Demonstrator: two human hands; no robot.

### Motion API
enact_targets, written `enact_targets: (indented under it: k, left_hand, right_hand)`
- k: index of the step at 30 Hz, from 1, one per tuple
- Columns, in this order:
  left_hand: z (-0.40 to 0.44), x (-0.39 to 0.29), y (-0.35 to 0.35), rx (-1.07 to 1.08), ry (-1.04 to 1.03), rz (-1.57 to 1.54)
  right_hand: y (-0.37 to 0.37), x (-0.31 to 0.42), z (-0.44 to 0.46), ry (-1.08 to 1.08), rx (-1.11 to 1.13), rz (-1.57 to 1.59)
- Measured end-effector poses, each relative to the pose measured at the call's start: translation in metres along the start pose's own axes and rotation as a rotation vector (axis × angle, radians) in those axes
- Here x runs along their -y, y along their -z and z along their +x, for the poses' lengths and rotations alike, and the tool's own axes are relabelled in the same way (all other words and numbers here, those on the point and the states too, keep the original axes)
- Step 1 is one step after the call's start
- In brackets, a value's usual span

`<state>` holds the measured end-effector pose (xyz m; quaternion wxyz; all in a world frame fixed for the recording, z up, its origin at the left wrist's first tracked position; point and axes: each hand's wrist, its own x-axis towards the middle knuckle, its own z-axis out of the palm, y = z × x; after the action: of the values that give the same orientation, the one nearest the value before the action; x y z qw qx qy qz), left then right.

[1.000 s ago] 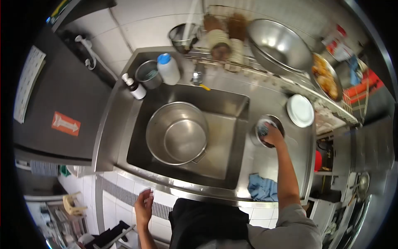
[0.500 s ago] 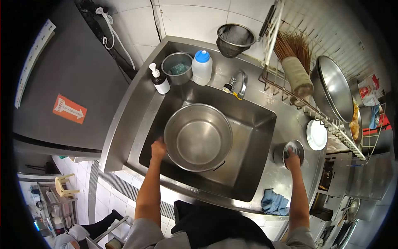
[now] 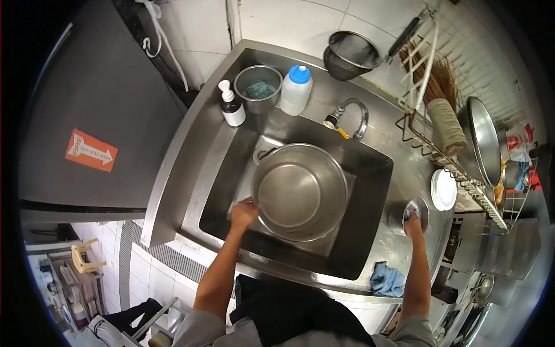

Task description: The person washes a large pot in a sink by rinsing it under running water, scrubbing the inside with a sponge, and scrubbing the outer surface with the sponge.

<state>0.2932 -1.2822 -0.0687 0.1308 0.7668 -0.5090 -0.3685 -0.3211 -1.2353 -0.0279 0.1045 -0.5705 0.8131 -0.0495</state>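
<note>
A large metal pot [image 3: 300,194] sits in the sink basin [image 3: 370,231], with a loop handle showing at its upper left. My left hand [image 3: 244,213] is closed on the pot's left rim. On the right-hand drainboard, a small metal container [image 3: 423,211] lies with its mouth facing me. My right hand [image 3: 413,224] reaches into that mouth, fingers bunched around something pale that I cannot make out. Close below it lies a crumpled blue cloth [image 3: 387,280]. White stacked plates [image 3: 444,189] stand just beyond the container.
Along the sink's back ledge are a pump bottle [image 3: 232,105], a metal bowl [image 3: 258,72] with a green scrubber, a blue-capped bottle [image 3: 296,92] and a faucet [image 3: 359,118]. A strainer [image 3: 351,56] hangs above. A wire rack [image 3: 457,168] with basins and a brush juts in at right.
The pot has shifted right in the basin, and its upper-left handle shows more. My left hand has moved right with it onto the rim. My right hand stays at the small container.
</note>
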Motion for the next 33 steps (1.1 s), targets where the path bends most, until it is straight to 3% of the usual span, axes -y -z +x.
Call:
enact_targets:
  k: [2, 4, 8, 10, 12, 14, 17, 20, 22, 23, 25, 28, 30, 33]
  left_hand:
    - [-0.009, 0.008, -0.020, 0.082, 0.012, -0.029]
    - [-0.019, 0.016, -0.040, 0.248, 0.093, -0.559]
    - [-0.044, 0.003, -0.032, 0.361, 0.151, -0.296]
    - [-0.047, 0.017, -0.025, 0.089, 0.017, -0.213]
    - [-0.051, 0.024, 0.005, 0.040, -0.038, -0.197]
    - [-0.058, 0.031, 0.036, -0.010, -0.099, -0.177]
    - [-0.079, 0.047, 0.061, -0.118, -0.079, -0.344]
    - [-0.097, 0.055, 0.064, -0.295, -0.158, -0.454]
    - [-0.106, 0.053, 0.062, -0.401, -0.305, -0.229]
    - [-0.110, 0.041, 0.064, -0.388, -0.285, -0.246]
    - [-0.109, 0.041, 0.063, -0.449, -0.322, -0.226]
    - [-0.109, 0.048, 0.062, -0.495, -0.313, -0.292]
    - [-0.109, 0.051, 0.060, -0.486, -0.260, -0.391]
    - [-0.110, 0.055, 0.061, -0.451, -0.260, -0.395]
  right_hand:
    - [0.007, 0.007, 0.007, -0.002, 0.085, -0.007]
    - [0.013, 0.016, 0.005, -0.099, 0.078, -0.022]
    - [0.055, 0.016, 0.002, -0.187, 0.058, -0.091]
    - [0.088, 0.041, -0.007, -0.208, 0.021, -0.069]
    - [0.117, 0.070, -0.023, 0.030, -0.208, 0.078]
    - [0.138, 0.104, -0.034, 0.125, -0.236, 0.153]
    - [0.157, 0.176, -0.057, 0.052, 0.058, 0.636]
    - [0.093, 0.216, -0.063, 0.263, 0.254, 0.466]
    - [0.025, 0.262, -0.063, 0.586, 0.304, 0.419]
    - [-0.010, 0.284, -0.060, 0.689, 0.388, 0.420]
    - [-0.066, 0.335, -0.052, 0.759, 0.390, 0.412]
    - [-0.114, 0.380, -0.009, 0.777, 0.227, 0.329]
    - [-0.133, 0.379, 0.036, 0.664, 0.014, 0.292]
    - [-0.111, 0.333, 0.078, 0.423, -0.068, 0.021]
